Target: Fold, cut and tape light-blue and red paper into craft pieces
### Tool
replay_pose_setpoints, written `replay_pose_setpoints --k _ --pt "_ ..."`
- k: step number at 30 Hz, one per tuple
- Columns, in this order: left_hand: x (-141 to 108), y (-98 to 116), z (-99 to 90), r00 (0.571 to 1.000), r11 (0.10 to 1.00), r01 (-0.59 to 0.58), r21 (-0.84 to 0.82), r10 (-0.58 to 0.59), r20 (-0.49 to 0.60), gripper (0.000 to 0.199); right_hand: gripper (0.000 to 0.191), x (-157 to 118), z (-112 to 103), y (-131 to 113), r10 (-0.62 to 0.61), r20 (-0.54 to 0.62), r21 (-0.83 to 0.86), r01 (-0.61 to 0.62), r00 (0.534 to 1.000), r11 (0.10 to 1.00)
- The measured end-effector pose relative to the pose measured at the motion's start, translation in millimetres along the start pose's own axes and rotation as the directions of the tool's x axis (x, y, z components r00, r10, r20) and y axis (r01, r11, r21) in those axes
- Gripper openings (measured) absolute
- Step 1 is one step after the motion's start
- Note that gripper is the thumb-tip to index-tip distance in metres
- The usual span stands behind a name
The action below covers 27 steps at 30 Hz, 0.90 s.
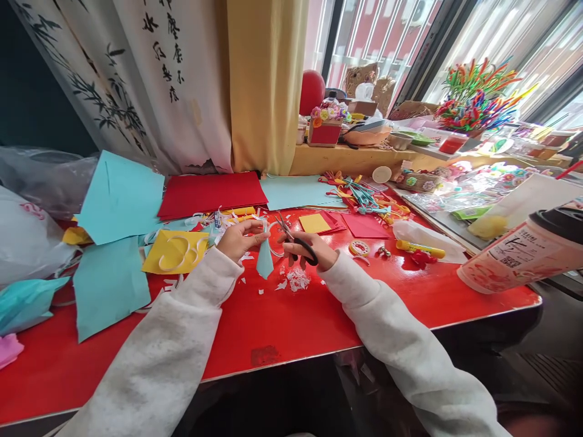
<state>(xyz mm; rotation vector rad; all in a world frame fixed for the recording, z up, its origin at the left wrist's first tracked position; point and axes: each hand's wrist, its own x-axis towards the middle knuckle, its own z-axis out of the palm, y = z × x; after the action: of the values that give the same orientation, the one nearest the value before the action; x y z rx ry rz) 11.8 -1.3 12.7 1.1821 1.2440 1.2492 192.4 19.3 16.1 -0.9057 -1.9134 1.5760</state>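
Between the fingers of my left hand point(241, 238) is the top of a small light blue paper piece point(265, 260), which hangs down over the table. My right hand point(312, 250) is closed round the black handles of a pair of scissors point(304, 246). The blades point up and left, close to a thin white curled strip point(273, 237) beside the blue piece. Whether the blades touch the strip is too small to tell. White paper scraps point(298, 280) lie on the red table point(282, 328) below my hands.
Light blue sheets point(109, 285) and a yellow sheet point(175, 252) lie left. Behind are red sheets point(214, 194) and tangled coloured strips point(359, 194). A tape roll point(359, 247), a yellow tube point(419, 249) and a large cup point(519, 249) are on the right.
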Motion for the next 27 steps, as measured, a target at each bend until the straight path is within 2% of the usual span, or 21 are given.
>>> replay_pose_setpoints --k 2,6,13,20,27 --pt "-0.1 -0.1 0.3 0.999 0.999 -0.030 -0.015 0.030 -0.014 0.047 0.039 0.1 0.9 1.1 0.032 -0.009 -0.038 -0.032 0.999 0.999" --pt "-1.0 0.2 -0.3 0.997 0.994 -0.064 -0.089 0.067 0.032 0.052 0.040 1.1 5.1 4.2 0.072 -0.004 -0.066 -0.072 0.997 0.995" --pt "-5.3 1.9 6.9 0.999 0.991 -0.040 -0.125 0.041 -0.002 0.061 0.038 1.8 9.1 5.2 0.079 0.010 -0.017 -0.079 0.997 0.997" --pt "-6.2 -0.8 10.8 0.999 0.996 -0.038 -0.077 0.040 0.018 0.069 0.036 -0.6 13.1 6.3 0.056 0.028 0.000 -0.056 0.998 0.998" --pt "-10.8 1.5 14.3 0.999 0.999 -0.037 0.000 0.037 0.013 0.071 0.036 1.0 16.2 11.5 0.083 -0.056 0.020 -0.082 0.995 0.996"
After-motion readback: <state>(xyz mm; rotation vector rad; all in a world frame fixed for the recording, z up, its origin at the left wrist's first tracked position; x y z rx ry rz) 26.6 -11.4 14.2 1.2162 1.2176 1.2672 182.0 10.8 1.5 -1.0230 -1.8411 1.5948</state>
